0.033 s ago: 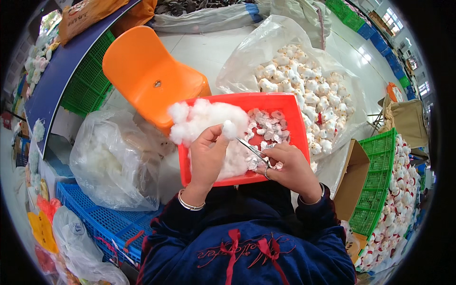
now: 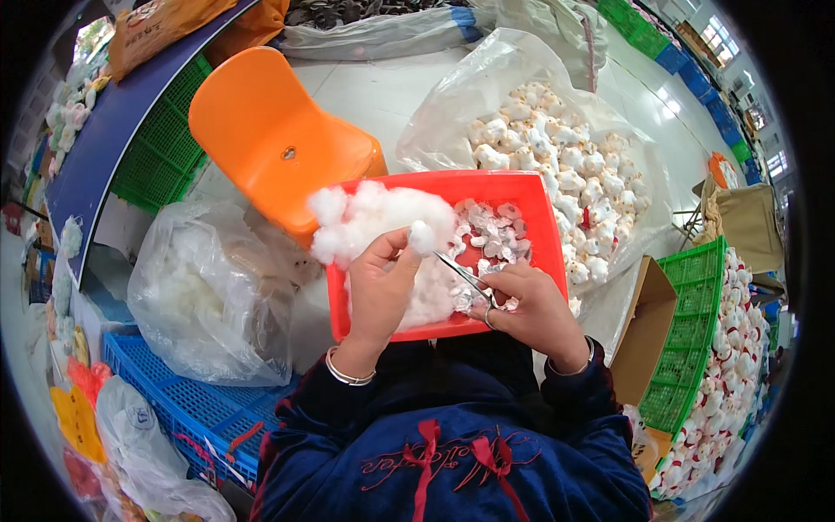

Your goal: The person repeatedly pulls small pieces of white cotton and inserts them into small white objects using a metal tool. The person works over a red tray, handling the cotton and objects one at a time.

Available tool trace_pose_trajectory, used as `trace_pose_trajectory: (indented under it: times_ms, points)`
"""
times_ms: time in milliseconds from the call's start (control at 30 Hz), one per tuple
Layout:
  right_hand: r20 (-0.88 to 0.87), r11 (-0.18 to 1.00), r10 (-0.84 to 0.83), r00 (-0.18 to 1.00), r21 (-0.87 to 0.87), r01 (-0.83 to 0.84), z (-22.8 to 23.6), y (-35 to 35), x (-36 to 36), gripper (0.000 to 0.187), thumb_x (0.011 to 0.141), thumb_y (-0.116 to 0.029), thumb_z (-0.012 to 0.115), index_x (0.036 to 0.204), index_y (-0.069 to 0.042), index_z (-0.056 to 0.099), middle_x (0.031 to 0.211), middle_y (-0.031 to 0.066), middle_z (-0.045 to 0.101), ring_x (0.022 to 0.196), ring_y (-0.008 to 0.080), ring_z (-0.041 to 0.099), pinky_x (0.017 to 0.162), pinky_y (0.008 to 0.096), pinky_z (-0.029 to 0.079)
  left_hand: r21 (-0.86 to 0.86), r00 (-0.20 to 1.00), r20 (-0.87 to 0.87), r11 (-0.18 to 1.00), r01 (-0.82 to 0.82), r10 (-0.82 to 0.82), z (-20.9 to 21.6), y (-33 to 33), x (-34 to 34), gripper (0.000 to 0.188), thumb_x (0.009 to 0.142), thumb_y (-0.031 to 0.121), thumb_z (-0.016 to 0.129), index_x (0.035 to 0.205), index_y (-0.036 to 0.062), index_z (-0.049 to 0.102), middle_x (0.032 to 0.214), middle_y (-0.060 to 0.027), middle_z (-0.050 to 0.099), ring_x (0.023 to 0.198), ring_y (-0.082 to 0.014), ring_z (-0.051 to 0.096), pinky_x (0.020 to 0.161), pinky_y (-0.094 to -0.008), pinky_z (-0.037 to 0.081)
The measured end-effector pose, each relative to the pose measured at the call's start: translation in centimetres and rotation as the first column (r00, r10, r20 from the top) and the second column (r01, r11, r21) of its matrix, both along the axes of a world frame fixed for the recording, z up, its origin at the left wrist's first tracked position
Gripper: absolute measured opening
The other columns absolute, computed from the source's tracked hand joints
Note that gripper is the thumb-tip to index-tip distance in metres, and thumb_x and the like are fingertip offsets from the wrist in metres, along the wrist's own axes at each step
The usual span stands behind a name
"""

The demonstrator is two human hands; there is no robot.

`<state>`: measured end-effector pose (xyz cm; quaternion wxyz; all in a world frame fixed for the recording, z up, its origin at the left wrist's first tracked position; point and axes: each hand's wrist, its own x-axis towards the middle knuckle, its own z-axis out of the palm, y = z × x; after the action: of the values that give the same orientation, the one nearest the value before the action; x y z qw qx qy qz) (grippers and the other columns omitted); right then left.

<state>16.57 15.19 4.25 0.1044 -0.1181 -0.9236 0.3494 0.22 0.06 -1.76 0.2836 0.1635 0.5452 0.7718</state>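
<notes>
1. Two bare hands work above a red tray [image 2: 544, 228]. The left hand [image 2: 389, 268] has its thumb and fingertips pinched together on a small white piece [image 2: 421, 237], lifted over the middle of the tray.
2. The right hand [image 2: 532, 304] is clamped around the looped handles of a slim metal tool [image 2: 461, 271]. Its tip points at the lower right of the piece; whether it touches, or is spread, I cannot tell.
3. The piece looks soft and very light, so it should squash easily. A gentle pinch at its edge, as here, would leave the rest exposed; a hard squeeze might flatten it.
4. The tool looks stiff, smooth and fairly light. Its loops seem the surest hold, since the polished shanks could slip and the narrow tip may snag soft material.
5. White stuffing [image 2: 396, 213] fills the tray's left part and bulges over its rim. It looks springy and nearly weightless, best plucked in small tufts.
6. Small pale pieces [image 2: 497, 233] lie heaped at the right. They look thin and pliable, likely easiest lifted singly by an edge.
</notes>
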Motion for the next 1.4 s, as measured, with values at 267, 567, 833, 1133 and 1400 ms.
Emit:
trace_pose_trajectory:
  times_ms: [267, 567, 833, 1133, 1400]
  points:
    - [0.146, 0.975, -0.033, 0.989, -0.215, 0.065, 0.9, -1.0, 0.0, 0.024, 0.082, -0.018, 0.082, 0.097, -0.002, 0.073, 0.067, 0.0129, 0.056, 0.061, 0.0282, 0.058, 0.06, 0.04, 0.046, -0.094, 0.963, -0.259, 0.991, -0.099, 0.071, 0.8, -0.1, 0.7, 0.016, 0.101, 0.007, 0.07, 0.115, -0.0024, 0.071, 0.098, 0.0004, 0.071, 0.088, -0.0028, 0.06, 0.077, -0.0188, 0.048]
    - [-0.001, 0.988, -0.151, 0.989, -0.037, 0.151, -1.1, -2.6, -0.5, 0.027, 0.081, -0.021, 0.084, 0.098, -0.003, 0.073, 0.068, 0.0112, 0.06, 0.064, 0.0282, 0.062, 0.058, 0.0411, 0.047, -0.042, 0.994, -0.096, 0.998, 0.048, -0.052, 0.7, -0.1, 0.4, 0.013, 0.1, 0.007, 0.07, 0.107, -0.0036, 0.071, 0.096, -0.0024, 0.074, 0.086, -0.0045, 0.063, 0.078, -0.0216, 0.051]
    - [0.073, 0.97, -0.136, 0.988, 0.211, 0.118, 0.0, -0.7, 0.7, 0.043, 0.077, -0.021, 0.086, 0.113, -0.005, 0.071, 0.095, 0.012, 0.066, 0.096, 0.0341, 0.062, 0.083, 0.0463, 0.048, -0.051, 0.998, -0.059, 0.998, 0.025, -0.028, 1.2, -0.2, -0.7, 0.013, 0.1, 0.01, 0.069, 0.103, -0.002, 0.073, 0.077, 0.004, 0.065, 0.06, 0.002, 0.046, 0.053, -0.0171, 0.034]
    - [0.006, 0.966, -0.013, 1.0, 0.26, 0.011, 1.5, 0.3, -0.9, 0.05, 0.074, -0.028, 0.088, 0.117, -0.008, 0.072, 0.102, 0.0102, 0.066, 0.102, 0.0321, 0.06, 0.086, 0.0431, 0.046, -0.025, 0.982, -0.12, 0.989, 0.146, -0.148, 0.9, -0.9, -0.8, 0.019, 0.102, 0.007, 0.067, 0.117, -0.0025, 0.075, 0.089, 0.0055, 0.068, 0.07, 0.002, 0.049, 0.06, -0.0167, 0.04]
    - [0.112, 0.991, -0.021, 0.994, 0.131, 0.006, 0.2, -0.1, -0.1, 0.034, 0.078, -0.026, 0.085, 0.105, -0.007, 0.074, 0.086, 0.0098, 0.067, 0.085, 0.0312, 0.064, 0.076, 0.0433, 0.048, -0.053, 0.985, -0.163, 0.998, 0.046, -0.054, 0.5, -0.8, -0.4, 0.025, 0.103, 0.007, 0.067, 0.126, -0.0038, 0.071, 0.093, 0.0058, 0.067, 0.076, 0.0008, 0.052, 0.064, -0.0172, 0.043]
